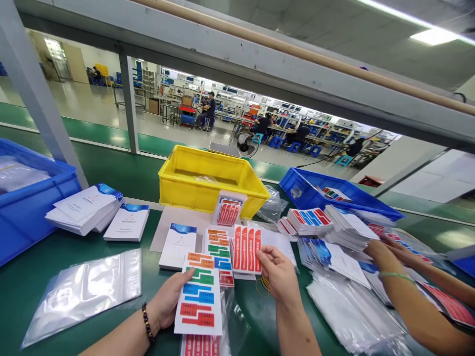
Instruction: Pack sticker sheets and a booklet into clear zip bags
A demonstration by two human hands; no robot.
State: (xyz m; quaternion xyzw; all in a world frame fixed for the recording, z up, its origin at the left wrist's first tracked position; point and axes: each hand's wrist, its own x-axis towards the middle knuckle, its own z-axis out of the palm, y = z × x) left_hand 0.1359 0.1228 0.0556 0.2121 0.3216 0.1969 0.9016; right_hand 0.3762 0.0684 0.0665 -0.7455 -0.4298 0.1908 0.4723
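My left hand (pixel 169 295) is closed on a white sticker sheet (pixel 199 296) with orange, green, blue and red tag shapes, thumb on top. My right hand (pixel 279 275) pinches the edge of a red label sheet (pixel 248 249) with white lettering. Between them lies a stack of multicoloured sticker sheets (pixel 218 237), partly covered. Left of it sits a stack of white-and-blue booklets (pixel 178 245). More red label sheets (pixel 200 345) lie under my left hand's sheet, near clear plastic. A bagged set with red labels (pixel 229 211) leans against the yellow bin.
Behind stands the yellow bin (pixel 208 195), flanked by a blue bin (pixel 37 207) and another blue bin (pixel 341 195). Clear bags (pixel 87 291) lie left. At right, a co-worker's arms (pixel 411 291) reach over booklets and plastic bags (pixel 352 311). A metal beam (pixel 260 54) crosses above.
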